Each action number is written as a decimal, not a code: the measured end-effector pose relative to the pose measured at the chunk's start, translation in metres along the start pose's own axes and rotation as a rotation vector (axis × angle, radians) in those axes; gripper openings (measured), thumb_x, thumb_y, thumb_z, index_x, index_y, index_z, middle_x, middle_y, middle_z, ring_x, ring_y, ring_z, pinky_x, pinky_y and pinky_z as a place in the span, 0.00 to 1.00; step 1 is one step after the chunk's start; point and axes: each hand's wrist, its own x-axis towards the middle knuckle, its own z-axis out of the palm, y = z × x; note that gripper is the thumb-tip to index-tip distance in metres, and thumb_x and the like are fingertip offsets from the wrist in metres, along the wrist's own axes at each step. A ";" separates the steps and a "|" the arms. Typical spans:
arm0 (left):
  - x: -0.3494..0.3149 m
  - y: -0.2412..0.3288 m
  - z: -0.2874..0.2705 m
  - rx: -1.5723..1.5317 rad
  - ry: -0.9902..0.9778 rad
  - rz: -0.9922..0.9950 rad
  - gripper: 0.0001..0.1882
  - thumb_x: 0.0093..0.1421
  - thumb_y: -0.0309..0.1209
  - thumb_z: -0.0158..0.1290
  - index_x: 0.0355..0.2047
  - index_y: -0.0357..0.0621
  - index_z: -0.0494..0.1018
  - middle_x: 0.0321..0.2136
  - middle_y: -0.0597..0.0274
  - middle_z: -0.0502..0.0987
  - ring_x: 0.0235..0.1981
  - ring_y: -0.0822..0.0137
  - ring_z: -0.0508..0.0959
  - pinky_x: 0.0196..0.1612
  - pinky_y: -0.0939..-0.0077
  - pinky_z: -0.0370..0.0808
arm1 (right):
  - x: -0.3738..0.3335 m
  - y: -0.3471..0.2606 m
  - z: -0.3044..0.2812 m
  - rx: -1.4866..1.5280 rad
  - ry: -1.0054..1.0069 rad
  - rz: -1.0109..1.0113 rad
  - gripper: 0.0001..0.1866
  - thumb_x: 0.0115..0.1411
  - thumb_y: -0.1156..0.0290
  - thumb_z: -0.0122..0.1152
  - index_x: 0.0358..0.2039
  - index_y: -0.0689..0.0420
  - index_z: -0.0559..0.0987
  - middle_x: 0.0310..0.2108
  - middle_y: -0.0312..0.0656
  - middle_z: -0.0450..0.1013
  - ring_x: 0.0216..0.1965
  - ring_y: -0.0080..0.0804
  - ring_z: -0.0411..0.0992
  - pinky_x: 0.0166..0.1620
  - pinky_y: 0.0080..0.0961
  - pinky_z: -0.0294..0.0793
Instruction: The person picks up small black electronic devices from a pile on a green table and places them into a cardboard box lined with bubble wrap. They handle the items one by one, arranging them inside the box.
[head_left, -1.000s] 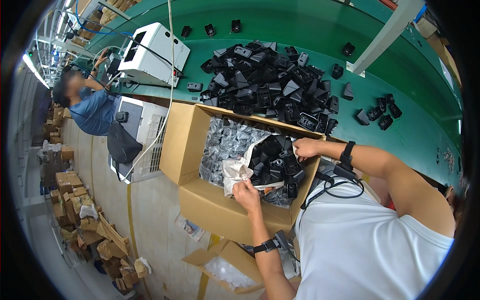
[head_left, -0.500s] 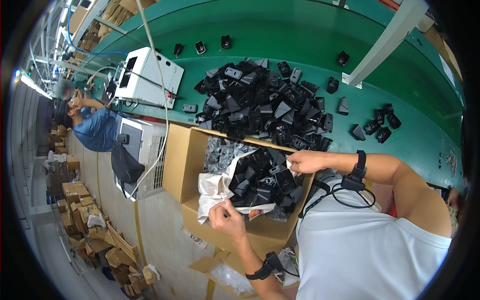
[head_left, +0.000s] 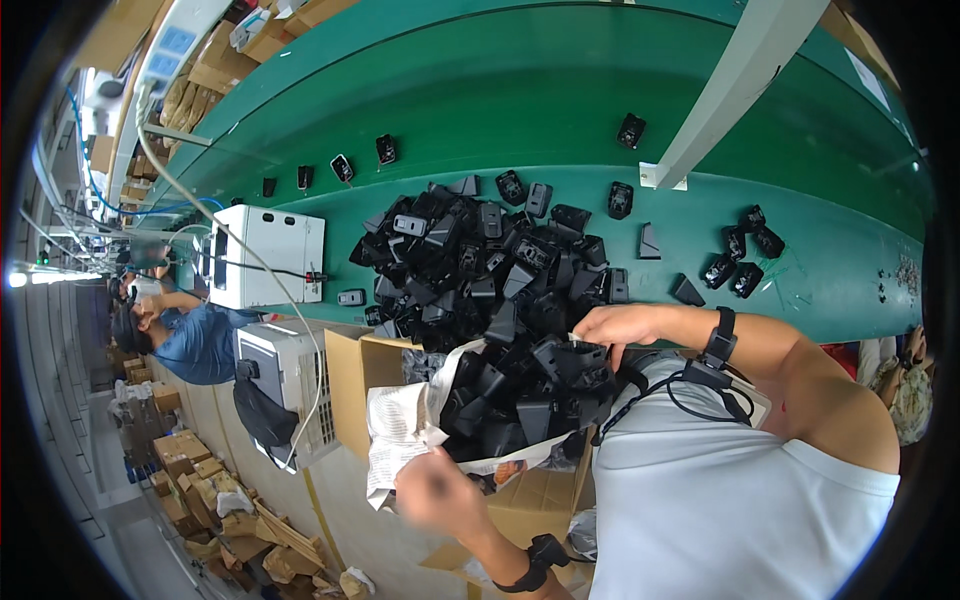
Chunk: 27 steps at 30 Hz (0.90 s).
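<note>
My left hand is blurred but closed on one end of a sheet of printed newspaper. At the opposite side, my right hand pinches the sheet's edge, beside the nearest parts. Slung in the sheet is a heap of black plastic housings. This load is over an open cardboard box and reaches the table's edge. Right behind it, a large pile of similar black housings lies on the green table. The load hides most of the box's inside.
Several loose housings lie right of the pile. A white metal post rises from the table. A white machine stands left, with a cable hanging before it. Beyond sits a person in blue. Cartons line the floor.
The newspaper with its housings has risen out of the box toward the table pile, both hands still on it. The view has shifted too.
</note>
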 end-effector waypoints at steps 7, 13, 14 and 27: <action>0.004 0.054 0.011 -0.023 -0.047 0.067 0.16 0.51 0.20 0.58 0.14 0.35 0.62 0.23 0.57 0.73 0.21 0.63 0.69 0.23 0.70 0.60 | -0.012 0.027 -0.066 -0.136 0.135 0.097 0.18 0.55 0.67 0.54 0.44 0.64 0.75 0.39 0.42 0.73 0.39 0.31 0.73 0.33 0.32 0.79; 0.005 0.076 0.022 -0.076 -0.149 0.123 0.18 0.50 0.19 0.59 0.14 0.36 0.60 0.23 0.57 0.74 0.22 0.61 0.70 0.23 0.70 0.62 | -0.039 0.027 -0.099 0.031 0.191 0.175 0.21 0.56 0.60 0.59 0.46 0.61 0.77 0.46 0.46 0.73 0.40 0.36 0.74 0.34 0.34 0.79; 0.007 0.077 0.024 -0.079 -0.175 0.147 0.17 0.50 0.19 0.59 0.14 0.37 0.60 0.24 0.57 0.74 0.23 0.61 0.70 0.24 0.69 0.62 | -0.043 0.035 -0.102 0.060 0.223 0.152 0.22 0.56 0.59 0.58 0.47 0.62 0.76 0.49 0.48 0.71 0.40 0.38 0.74 0.35 0.35 0.79; 0.027 0.111 0.063 -0.206 -0.284 0.264 0.12 0.45 0.16 0.57 0.14 0.38 0.64 0.22 0.60 0.70 0.23 0.59 0.69 0.25 0.67 0.63 | -0.099 0.024 -0.118 -0.155 0.671 0.088 0.27 0.62 0.50 0.52 0.47 0.63 0.73 0.49 0.53 0.69 0.46 0.45 0.73 0.33 0.35 0.81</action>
